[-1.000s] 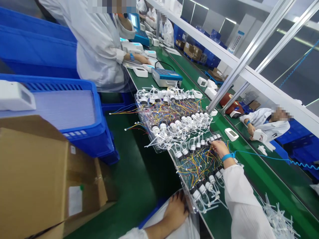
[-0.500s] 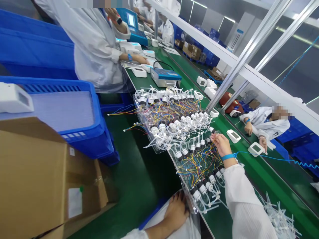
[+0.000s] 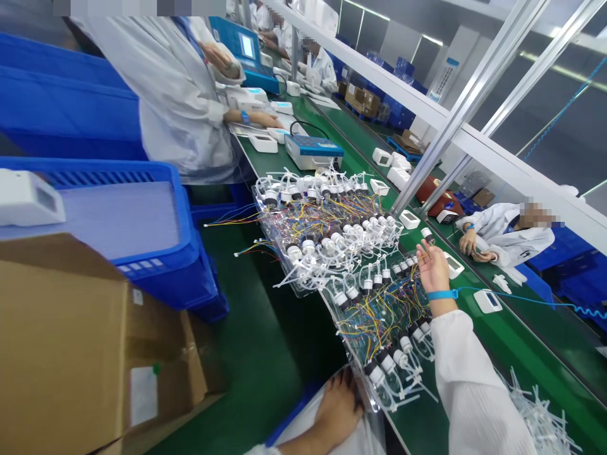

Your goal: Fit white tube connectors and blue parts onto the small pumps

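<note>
Right grip (image 3: 433, 268), partly curled, seemingly pinches a white cylinder (image 3: 427, 234)

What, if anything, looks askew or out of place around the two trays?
Several thin wires stick out past the picture-left edge of the far tray, while most others lie within it, so they look untidy. I see no clear damage.

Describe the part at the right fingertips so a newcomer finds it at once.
On the green bench, find the nearer clear tray, with its rows of wired cylinders. By its far end, the right hand holds one white cylinder with a dark end. Unlike its neighbours, it is held outside the rows.
</note>
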`<state>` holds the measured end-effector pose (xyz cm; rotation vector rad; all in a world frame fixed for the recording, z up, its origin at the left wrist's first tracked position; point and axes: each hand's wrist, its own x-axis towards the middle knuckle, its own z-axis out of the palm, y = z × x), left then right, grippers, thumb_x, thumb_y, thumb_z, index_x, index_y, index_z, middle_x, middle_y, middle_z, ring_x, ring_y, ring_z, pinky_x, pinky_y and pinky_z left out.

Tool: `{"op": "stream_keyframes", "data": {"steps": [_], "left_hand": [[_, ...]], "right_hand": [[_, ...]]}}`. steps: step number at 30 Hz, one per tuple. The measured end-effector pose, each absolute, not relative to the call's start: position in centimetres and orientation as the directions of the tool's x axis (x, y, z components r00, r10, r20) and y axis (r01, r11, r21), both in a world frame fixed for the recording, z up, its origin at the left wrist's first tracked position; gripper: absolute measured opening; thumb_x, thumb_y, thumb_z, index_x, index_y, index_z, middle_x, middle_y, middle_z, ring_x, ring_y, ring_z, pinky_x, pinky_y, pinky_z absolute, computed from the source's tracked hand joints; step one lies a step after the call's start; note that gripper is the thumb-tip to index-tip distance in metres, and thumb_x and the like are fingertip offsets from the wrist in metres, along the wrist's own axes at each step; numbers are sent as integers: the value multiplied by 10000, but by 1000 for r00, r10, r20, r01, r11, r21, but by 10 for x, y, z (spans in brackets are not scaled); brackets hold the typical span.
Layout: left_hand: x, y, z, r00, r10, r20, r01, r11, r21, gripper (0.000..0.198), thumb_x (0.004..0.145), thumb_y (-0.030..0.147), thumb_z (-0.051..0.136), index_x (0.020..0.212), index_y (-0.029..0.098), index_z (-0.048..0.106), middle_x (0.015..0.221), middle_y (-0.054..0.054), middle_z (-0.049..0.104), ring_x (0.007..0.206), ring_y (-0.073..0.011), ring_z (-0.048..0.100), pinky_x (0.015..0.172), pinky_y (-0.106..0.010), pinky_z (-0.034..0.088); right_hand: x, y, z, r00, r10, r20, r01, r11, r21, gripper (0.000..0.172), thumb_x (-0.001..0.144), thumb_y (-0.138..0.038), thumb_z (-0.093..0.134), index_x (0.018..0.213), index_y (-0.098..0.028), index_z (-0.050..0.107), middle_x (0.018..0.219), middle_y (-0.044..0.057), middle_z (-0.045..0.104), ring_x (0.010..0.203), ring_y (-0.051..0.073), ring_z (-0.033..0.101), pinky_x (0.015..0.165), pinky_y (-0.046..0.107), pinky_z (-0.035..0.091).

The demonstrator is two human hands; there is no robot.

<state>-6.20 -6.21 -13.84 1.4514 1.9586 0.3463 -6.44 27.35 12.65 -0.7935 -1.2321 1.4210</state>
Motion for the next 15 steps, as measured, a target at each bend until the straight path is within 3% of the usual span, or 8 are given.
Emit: {"op": "stream_keyframes", "data": {"steps": [5, 9, 12, 15], "left_hand": [[-62, -64, -137, -167, 938, -304, 730, 325, 602, 701, 989, 467, 497, 1593, 148, 657, 1644, -232, 607, 1572, -445, 509, 1345, -601, 323], [-62, -65, -139, -171, 942, -290, 728, 319, 606, 681, 976, 414, 522, 1596, 165, 655, 1653, -216, 604, 1582, -431, 501, 1351, -590, 313], [-62, -64, -138, -157, 935, -318, 743, 323, 586, 722, 956, 398, 525, 1625, 147, 627, 1672, -223, 583, 1592, -445, 490, 1359, -598, 312], [-63, -63, -137, -145, 926, -348, 747, 333, 575, 769, 932, 448, 547, 1646, 169, 609, 1685, -212, 572, 1602, -446, 482, 1368, -580, 323]], "right_hand": [[-50, 302, 156, -162, 960, 229, -225, 190, -955, 242, 875, -393, 700, 973, -283, 509, 1191, 61, 825, 817, 142, 741, 689, 243, 602], [-36, 320, 166, -185, 946, 266, -37, 264, -964, 287, 859, -398, 697, 976, -288, 459, 1039, 47, 833, 606, 124, 616, 546, 220, 458], [-31, 321, 152, -270, 934, 235, 176, 288, -941, 262, 846, -375, 677, 984, -285, 473, 958, 34, 835, 588, 148, 613, 560, 235, 447], [-31, 314, 128, -374, 914, 158, 417, 318, -851, 103, 868, -326, 619, 939, -254, 598, 928, 42, 835, 677, 194, 681, 671, 284, 520]]}}
